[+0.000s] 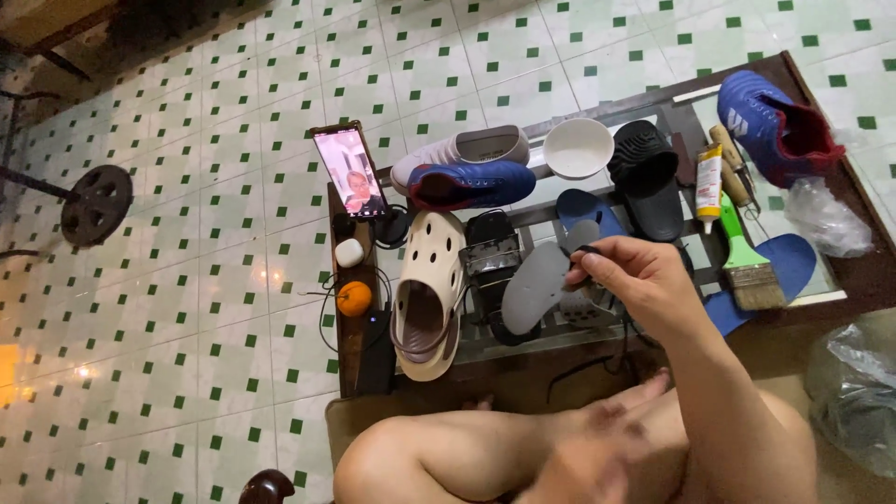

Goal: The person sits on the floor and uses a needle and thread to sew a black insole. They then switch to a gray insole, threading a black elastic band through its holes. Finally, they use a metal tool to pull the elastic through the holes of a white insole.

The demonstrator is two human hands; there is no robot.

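My right hand pinches the upper end of a grey shoe insole and holds it over the low glass-topped table. Blurred, my left hand is low in the view beside my bare knee; I cannot make out whether it holds anything. A cream clog lies just left of the insole. Behind it are a blue sports shoe and a white shoe.
On the table stand a white bowl, a black slide sandal, a glue tube, a green-handled brush, another blue shoe, a blue insole and a plastic bag. A lit phone, an orange and cables sit at the left edge. A weight plate lies on the tiled floor.
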